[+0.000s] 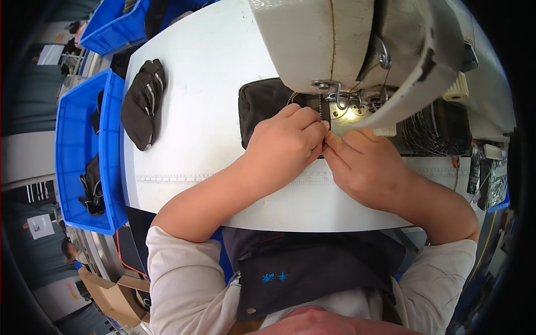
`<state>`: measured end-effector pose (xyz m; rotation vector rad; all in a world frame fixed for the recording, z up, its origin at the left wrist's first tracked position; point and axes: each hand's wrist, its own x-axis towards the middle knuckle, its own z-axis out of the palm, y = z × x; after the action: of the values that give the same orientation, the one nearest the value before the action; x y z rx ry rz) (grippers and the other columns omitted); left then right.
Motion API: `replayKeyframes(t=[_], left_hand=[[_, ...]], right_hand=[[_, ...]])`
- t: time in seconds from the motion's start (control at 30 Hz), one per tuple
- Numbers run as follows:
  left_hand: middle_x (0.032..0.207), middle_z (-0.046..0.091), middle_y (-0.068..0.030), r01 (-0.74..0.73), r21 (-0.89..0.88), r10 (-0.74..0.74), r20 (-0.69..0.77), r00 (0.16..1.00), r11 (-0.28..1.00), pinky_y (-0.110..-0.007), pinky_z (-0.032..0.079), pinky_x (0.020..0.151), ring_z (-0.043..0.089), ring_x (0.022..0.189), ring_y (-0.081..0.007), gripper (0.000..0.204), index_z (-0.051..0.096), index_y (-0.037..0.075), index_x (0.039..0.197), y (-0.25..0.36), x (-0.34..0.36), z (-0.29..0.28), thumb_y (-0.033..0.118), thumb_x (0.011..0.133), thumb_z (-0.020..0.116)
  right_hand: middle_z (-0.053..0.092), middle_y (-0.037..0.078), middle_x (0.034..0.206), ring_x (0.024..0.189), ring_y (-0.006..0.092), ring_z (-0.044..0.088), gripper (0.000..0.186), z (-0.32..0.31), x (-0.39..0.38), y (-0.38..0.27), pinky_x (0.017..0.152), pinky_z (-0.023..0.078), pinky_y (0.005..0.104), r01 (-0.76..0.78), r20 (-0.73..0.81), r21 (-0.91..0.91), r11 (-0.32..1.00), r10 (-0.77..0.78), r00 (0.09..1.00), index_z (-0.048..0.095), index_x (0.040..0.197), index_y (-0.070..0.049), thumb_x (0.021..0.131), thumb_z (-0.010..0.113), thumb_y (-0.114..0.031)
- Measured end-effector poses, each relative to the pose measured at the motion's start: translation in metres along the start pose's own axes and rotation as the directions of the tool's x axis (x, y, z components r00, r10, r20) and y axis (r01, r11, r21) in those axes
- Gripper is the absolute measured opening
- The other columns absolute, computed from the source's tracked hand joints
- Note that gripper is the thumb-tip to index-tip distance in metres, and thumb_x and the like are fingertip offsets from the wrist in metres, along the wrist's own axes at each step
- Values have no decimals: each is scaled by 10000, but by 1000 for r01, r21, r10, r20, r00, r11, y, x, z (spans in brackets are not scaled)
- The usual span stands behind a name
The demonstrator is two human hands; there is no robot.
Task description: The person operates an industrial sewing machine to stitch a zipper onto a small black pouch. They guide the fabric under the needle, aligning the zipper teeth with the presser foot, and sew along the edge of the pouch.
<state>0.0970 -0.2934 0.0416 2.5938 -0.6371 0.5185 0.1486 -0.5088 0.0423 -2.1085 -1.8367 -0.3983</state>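
A black zippered pouch (258,106) lies on the white table just left of the sewing machine's needle area. My left hand (288,137) is closed in a pinch on the pouch's right edge, beside its open metal zipper. Right against it, my right hand (363,162) pinches the same edge, and the fingertips of both hands meet there. The fingers hide the exact spot they hold. Above them hangs the sewing machine (318,44), its small lamp lighting the metal needle plate (347,111) close to my fingers.
Another black zippered pouch (143,106) rests at the table's left. Beyond the table edge stand blue bins (115,151) with dark pieces inside. Dark fabric with loose threads (430,131) lies right of the needle. A printed ruler strip (212,176) runs along the table's near side.
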Motion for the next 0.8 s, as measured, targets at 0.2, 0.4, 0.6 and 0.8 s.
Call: replayKeyframes(t=[0.2, 0.4, 0.6, 0.8], left_hand=[[887, 617, -21, 11, 22, -11, 2, 1000, 1000, -324, 556, 662, 625, 855, -214, 208, 736, 60, 986, 0, 0, 1, 102, 783, 761], [903, 623, -31, 29, 89, -33, 39, 999, 996, -336, 562, 683, 634, 886, -226, 199, 723, 61, 996, -8, 6, 5, 130, 812, 746], [943, 649, -38, 48, 62, -51, 49, 997, 997, -353, 574, 728, 654, 938, -243, 181, 710, 67, 975, -10, 9, 5, 126, 809, 754], [938, 649, -45, 77, 48, -80, 80, 994, 996, -358, 571, 765, 653, 934, -251, 213, 717, 71, 990, -8, 8, 1, 126, 790, 767]], right_hand=[[700, 126, 1014, 876, 224, 633, 313, -2, 3, 0, 678, 526, 351, -37, 8, 15, 999, 37, 999, 723, 1026, 43, 757, 684, -111], [717, 123, 1127, 903, 217, 654, 358, -2, 7, 4, 731, 561, 349, -117, 26, -16, 993, 118, 993, 719, 1053, 22, 705, 730, -65], [721, 98, 1189, 932, 201, 660, 371, 2, 8, 6, 710, 579, 331, -117, -28, -27, 993, 116, 993, 725, 1064, -10, 696, 754, -48], [705, 97, 1062, 927, 214, 663, 326, 4, 5, 6, 756, 563, 345, -83, -59, -16, 996, 82, 995, 723, 1038, 12, 732, 713, -100]])
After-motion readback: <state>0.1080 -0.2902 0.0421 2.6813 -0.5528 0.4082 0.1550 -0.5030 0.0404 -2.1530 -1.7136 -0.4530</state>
